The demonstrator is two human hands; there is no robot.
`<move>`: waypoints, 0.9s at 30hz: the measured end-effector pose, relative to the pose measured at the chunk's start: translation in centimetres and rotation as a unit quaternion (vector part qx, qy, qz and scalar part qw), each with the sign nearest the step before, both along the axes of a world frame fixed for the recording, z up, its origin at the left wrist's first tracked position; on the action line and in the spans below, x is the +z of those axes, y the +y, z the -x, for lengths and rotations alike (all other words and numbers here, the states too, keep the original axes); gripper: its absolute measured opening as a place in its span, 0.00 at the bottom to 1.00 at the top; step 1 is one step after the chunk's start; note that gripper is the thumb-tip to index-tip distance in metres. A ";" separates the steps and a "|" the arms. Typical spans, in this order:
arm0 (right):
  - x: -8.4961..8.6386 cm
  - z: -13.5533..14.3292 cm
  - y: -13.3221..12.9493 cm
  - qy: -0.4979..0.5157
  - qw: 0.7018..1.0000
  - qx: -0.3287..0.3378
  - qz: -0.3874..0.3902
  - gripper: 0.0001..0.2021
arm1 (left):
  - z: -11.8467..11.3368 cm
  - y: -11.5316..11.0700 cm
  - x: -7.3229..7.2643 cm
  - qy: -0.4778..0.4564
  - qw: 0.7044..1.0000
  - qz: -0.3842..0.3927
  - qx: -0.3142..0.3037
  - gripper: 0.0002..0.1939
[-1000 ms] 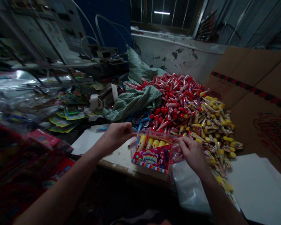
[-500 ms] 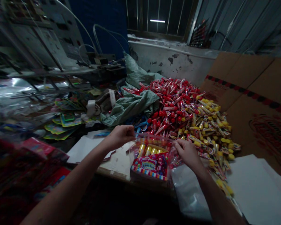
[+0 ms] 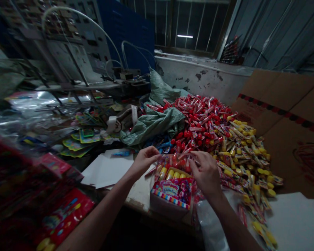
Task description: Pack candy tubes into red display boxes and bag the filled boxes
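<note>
A clear plastic bag [image 3: 176, 157] surrounds a colourful "Bubble Fun" box [image 3: 172, 192] at the table's front edge. Yellow-capped tubes [image 3: 176, 175] stand in the open top of that box. My left hand [image 3: 146, 161] pinches the bag's upper edge at its left corner. On the other side, my right hand [image 3: 204, 171] has thumb and fingers closed on the same edge. Right behind the bag rises a heap of red-capped tubes [image 3: 199, 120], running into yellow-capped tubes [image 3: 247, 150] on the right.
White sheets [image 3: 107, 169] lie left of the box, and more white card [image 3: 295, 219] at the right. A green sack [image 3: 154, 125] rests against the heap. A large cardboard box [image 3: 285, 101] stands at right. Red packages [image 3: 65, 216] fill the near left; a machine [image 3: 81, 69] stands behind.
The view has shifted left and up, so things appear lower and further right. My hands have drawn closer together along the bag's upper edge.
</note>
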State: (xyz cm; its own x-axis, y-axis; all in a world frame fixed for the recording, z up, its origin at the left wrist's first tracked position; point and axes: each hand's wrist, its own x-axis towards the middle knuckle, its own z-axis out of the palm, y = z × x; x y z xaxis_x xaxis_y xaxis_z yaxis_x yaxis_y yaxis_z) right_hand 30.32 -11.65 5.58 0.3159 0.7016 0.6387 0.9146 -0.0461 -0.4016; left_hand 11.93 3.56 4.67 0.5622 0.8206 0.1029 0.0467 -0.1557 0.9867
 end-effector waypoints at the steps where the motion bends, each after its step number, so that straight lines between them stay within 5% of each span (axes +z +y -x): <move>1: 0.2 1.0 0.8 -0.032 0.999 0.032 0.003 0.15 | -0.1 -0.3 0.0 -0.004 1.000 0.004 0.001 0.14; 4: 0.5 3.4 3.5 -0.078 0.990 0.109 0.046 0.21 | 0.0 -1.0 0.0 -0.012 1.000 0.008 -0.012 0.12; 8: 0.5 4.0 6.3 -0.041 0.974 0.181 0.129 0.05 | 1.0 -1.4 -0.1 -0.014 1.000 0.013 0.000 0.12; 17: 0.7 3.7 7.9 0.119 0.943 0.231 0.206 0.13 | 1.8 -2.7 -2.6 -0.086 0.987 0.126 0.047 0.15; 22: 0.1 4.8 6.8 -0.031 0.991 0.120 0.045 0.07 | 1.4 -3.4 -2.5 -0.115 0.979 0.133 0.107 0.14; 27: -1.4 6.6 5.2 -0.206 0.967 0.138 -0.058 0.10 | 1.3 -3.7 -2.5 -0.105 0.986 0.085 0.101 0.12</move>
State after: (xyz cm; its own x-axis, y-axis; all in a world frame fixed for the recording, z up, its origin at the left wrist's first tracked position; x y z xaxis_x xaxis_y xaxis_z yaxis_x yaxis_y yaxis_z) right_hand 23.73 -6.40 4.21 -0.1718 0.6392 0.7496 0.9690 0.2466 0.0118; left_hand 10.59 -0.11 2.14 0.3666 0.9290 0.0506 -0.1481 0.0046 0.9890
